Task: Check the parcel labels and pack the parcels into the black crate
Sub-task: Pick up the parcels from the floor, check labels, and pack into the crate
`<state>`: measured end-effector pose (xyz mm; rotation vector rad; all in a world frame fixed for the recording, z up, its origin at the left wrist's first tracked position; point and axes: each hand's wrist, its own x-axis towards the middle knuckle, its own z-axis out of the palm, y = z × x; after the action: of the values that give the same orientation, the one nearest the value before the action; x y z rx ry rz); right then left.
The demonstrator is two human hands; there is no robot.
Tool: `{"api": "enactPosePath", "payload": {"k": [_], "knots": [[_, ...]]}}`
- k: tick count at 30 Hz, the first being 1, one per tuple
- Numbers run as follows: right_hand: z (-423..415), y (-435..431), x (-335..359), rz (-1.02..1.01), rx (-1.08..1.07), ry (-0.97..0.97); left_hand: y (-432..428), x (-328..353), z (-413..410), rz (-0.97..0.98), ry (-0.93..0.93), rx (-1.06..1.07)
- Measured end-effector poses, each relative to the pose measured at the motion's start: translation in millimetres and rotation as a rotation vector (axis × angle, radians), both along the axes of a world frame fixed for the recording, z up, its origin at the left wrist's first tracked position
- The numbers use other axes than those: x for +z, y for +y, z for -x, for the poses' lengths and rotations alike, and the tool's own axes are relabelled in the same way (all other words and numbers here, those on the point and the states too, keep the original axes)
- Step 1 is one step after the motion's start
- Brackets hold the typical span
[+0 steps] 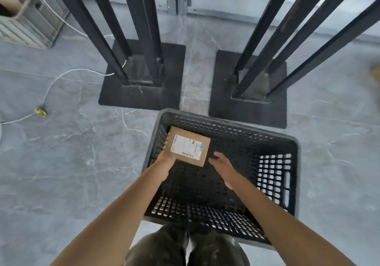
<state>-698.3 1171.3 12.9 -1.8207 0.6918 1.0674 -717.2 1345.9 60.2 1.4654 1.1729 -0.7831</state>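
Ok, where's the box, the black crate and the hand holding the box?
box [188,146]: head view, on its white label.
black crate [274,175]: head view, on its right wall.
left hand [167,160]: head view, on the hand's middle, by the box's near edge.

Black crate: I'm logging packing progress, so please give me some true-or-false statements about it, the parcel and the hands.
The left hand holds the cardboard parcel at the black crate's left side. True.
The parcel's label faces down. False: the white label faces up.
The right hand grips a second parcel. False: it is open and holds nothing.
The crate stands on the grey floor. True.
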Motion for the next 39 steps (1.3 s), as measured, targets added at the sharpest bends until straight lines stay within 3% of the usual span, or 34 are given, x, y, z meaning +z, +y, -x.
{"api": "enactPosePath", "payload": {"k": [4,10,14,18,24,29,39], "knots": [[0.8,-14.5,174.1,0.02,0.095,-0.117,-10.4,152.0,-2.7,-0.003,-0.138,-0.244],[-20.5,-24.0,449.7,-0.152,-0.013,-0.252,-45.9,402.5,-49.4,-0.079,-0.31,-0.749],[-46.8,-38.6,606.4,-0.183,-0.11,-0.517,-66.5,565.0,-87.5,-0.175,-0.567,-0.841],[-55.3,-71.2,714.3,-0.077,-0.198,-0.873,-92.6,682.6,-111.9,-0.36,-0.919,-0.872],[-32.7,-151.9,795.6,0.065,-0.329,-1.263,-151.8,761.9,-111.0,-0.57,-1.367,-0.886],[-1.6,-250.8,803.5,0.152,-0.404,-1.337,-240.9,772.8,-90.2,-0.611,-1.574,-0.937],[57.6,-534.5,815.2,0.371,-0.512,-1.37,-501.4,768.0,-61.8,-0.466,-1.694,-1.055]]}}
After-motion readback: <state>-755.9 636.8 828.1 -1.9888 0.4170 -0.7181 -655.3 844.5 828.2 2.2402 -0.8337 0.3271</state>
